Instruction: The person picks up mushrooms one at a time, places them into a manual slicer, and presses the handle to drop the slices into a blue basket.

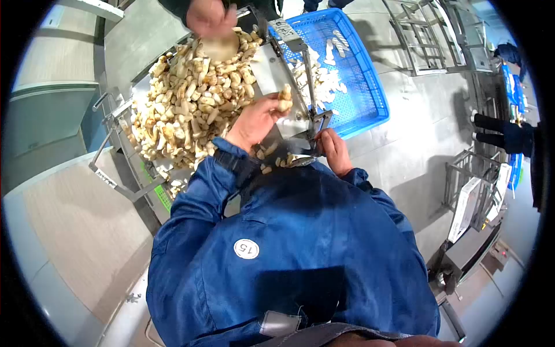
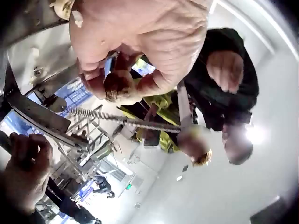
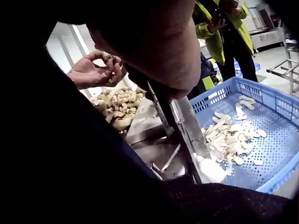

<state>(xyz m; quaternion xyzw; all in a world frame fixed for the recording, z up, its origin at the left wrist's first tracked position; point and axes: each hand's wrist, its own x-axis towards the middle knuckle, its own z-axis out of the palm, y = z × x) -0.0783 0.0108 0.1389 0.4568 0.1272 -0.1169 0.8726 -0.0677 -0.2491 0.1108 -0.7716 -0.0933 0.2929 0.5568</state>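
Note:
My left hand [image 1: 254, 122] pinches a pale, stubby mushroom [image 1: 284, 98] between thumb and fingers, above the metal plate of a lever slicer [image 1: 311, 81]. From the left wrist view, the brown, dirt-marked end of that mushroom [image 2: 119, 86] shows between the fingertips. On the near end of the slicer's long arm, my right hand [image 1: 336, 153] grips the handle; its fingers curl round it in the left wrist view too. Beside my left hand lies a big heap of whole mushrooms [image 1: 193, 98]. White mushroom slices [image 3: 226, 140] lie beyond the blade.
A blue perforated crate [image 1: 373, 75] holds the slices on the slicer's right. Across the heap, another person's blurred hand [image 1: 211, 17] is over the mushrooms. Metal frames [image 1: 425, 37] stand on the tiled floor to the right. A few pieces [image 1: 267, 151] lie near my jacket.

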